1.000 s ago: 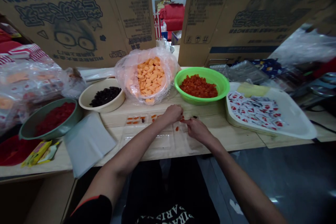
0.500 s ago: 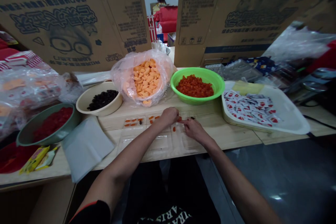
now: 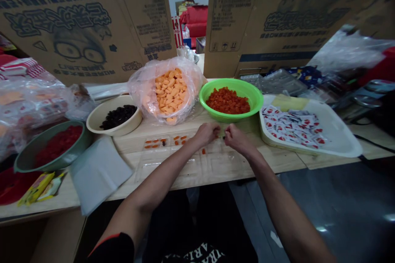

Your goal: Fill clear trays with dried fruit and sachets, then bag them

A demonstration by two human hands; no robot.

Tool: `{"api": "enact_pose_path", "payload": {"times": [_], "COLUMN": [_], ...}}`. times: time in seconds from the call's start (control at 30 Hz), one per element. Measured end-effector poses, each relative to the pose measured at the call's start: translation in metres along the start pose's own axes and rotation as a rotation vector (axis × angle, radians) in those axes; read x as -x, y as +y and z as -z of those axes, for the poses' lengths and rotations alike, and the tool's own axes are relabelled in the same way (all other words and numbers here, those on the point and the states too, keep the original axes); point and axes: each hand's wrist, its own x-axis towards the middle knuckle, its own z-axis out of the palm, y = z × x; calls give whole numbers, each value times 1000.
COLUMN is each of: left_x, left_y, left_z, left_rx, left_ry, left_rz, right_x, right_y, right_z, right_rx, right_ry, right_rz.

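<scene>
My left hand [image 3: 207, 132] and my right hand [image 3: 236, 138] rest close together over a clear plastic compartment tray [image 3: 185, 160] on the wooden table, just in front of the green bowl [image 3: 256, 98] of small red-orange candies. Both hands have their fingers curled and pinched; what they hold is too small to make out. Several orange pieces [image 3: 180, 138] and a dark piece lie in the tray's far-left compartments. One orange piece [image 3: 203, 151] lies alone near my left wrist.
A plastic bag of orange pieces [image 3: 168, 90], a cream bowl of black pieces [image 3: 115, 117] and a grey-green bowl of red pieces [image 3: 49, 146] stand to the left. A white tray of red-and-white sachets [image 3: 308, 129] sits right. Cardboard boxes wall the back. A white sheet [image 3: 97, 170] lies at front left.
Both hands have moved a little away from me, toward the green bowl. My right hand has shifted rightward over the tray's far row. The camera has turned slightly.
</scene>
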Motion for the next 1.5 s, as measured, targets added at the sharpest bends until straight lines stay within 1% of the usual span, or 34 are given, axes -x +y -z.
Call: {"api": "enact_pose_path", "payload": {"times": [0.1, 0.13, 0.17, 0.2, 0.27, 0.33, 0.37, 0.43, 0.53, 0.6, 0.67, 0.73, 0.8, 0.9, 1.0, 1.07, 1.13, 1.23, 1.4, 1.5], "left_x": [9, 15, 22, 30, 48, 64, 70, 78, 81, 79, 72, 60, 45, 24, 12, 10, 9, 8, 5, 6], "left_y": [-3, -4, -6, -7, -8, -7, -6, -5, -3, -4, -4, -5, -5, -5, 0, 4, 9, 14, 14, 9], "left_z": [15, 21, 26, 30, 34, 31, 27, 19, 13, 15, 20, 25, 27, 25, 17, 10, 3, -7, -13, -9], "left_rx": [38, 27, -1, -40, -142, -224, -249, -272, -278, -239, -139, -20, 38, 21, -16, -49, -90, -139, -149, -122], "left_ry": [127, 151, 145, 108, -31, -158, -195, -213, -192, -139, -58, 20, 55, 28, -16, -30, -46, -61, -47, -36], "left_rz": [47, 76, 105, 132, 169, 176, 173, 164, 157, 159, 170, 182, 192, 196, 167, 145, 135, 131, 110, 87], "right_x": [-2, -2, -1, -1, -2, -4, -6, -9, -9, -4, 1, 4, 2, -6, -13, -13, -9, 2, 18, 22], "right_y": [-6, -6, -5, -4, 0, 3, 4, 2, -5, -12, -17, -19, -19, -16, -15, -14, -13, -13, -12, -7], "right_z": [-1, -1, 0, 1, 5, 9, 11, 12, 7, 1, -5, -9, -11, -7, 1, 6, 8, 3, -11, -10], "right_rx": [129, 151, 166, 175, 177, 167, 167, 188, 274, 330, 370, 391, 387, 364, 362, 369, 390, 416, 428, 412], "right_ry": [-74, -99, -113, -110, -67, -23, -18, -50, -115, -124, -108, -84, -51, -4, 8, -17, -85, -160, -136, -131], "right_rz": [109, 124, 122, 108, 70, 63, 74, 110, 135, 139, 138, 136, 118, 100, 73, 40, 37, 68, 130, 193]}}
